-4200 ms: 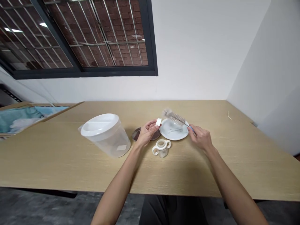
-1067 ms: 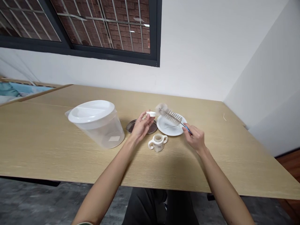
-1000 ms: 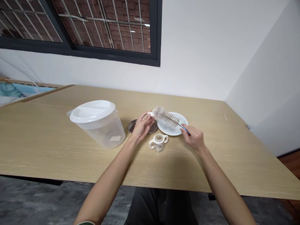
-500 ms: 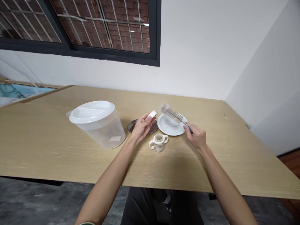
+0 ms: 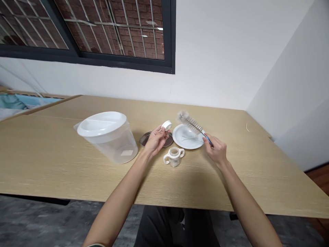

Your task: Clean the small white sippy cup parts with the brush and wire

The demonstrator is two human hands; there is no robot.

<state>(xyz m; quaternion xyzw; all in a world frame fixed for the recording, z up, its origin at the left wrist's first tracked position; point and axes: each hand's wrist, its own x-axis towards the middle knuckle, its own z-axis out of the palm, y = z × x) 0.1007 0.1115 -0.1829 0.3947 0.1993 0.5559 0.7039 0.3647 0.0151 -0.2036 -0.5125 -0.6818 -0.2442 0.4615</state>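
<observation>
Viewed remotely through the head camera, I see the left hand point(image 5: 155, 140) closed at the fingertips on a small white round cap point(image 5: 167, 125), held up above a dark round metal dish point(image 5: 167, 143). The right hand point(image 5: 215, 149) grips the blue handle of a bottle brush point(image 5: 190, 124), its pale bristled head angled up and to the left across a white plate point(image 5: 186, 136); I cannot tell whether it touches the plate. A thin wire-stemmed small brush point(image 5: 191, 139) lies on the plate. Just in front of the plate and dish stands an uncapped two-handled sippy cup point(image 5: 174, 157) with a clear body and white handles. Left of the dish, on the worktop point(image 5: 51, 161), stands a large clear plastic container point(image 5: 120, 147) with a white lid point(image 5: 101, 123). I can make out a pale rectangular label point(image 5: 127, 152) on its side, but cannot read any writing on it.
</observation>
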